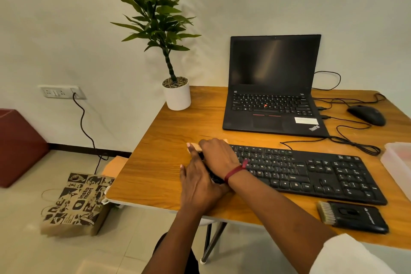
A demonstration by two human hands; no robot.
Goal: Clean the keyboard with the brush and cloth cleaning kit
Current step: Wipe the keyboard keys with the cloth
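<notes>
The right hand (219, 153) presses the cloth (194, 146) onto the left end of the keyboard (311, 173), fingers curled over it. The left hand (198, 184) rests straight-fingered against that end. The brush (353, 217) lies on the desk (155, 162), just before the keyboard's right end.

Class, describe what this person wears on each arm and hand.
A dark red thread band circles the wrist of the right hand; a white sleeve covers that arm further up. The left hand and forearm show no sleeve, band or ring.
</notes>
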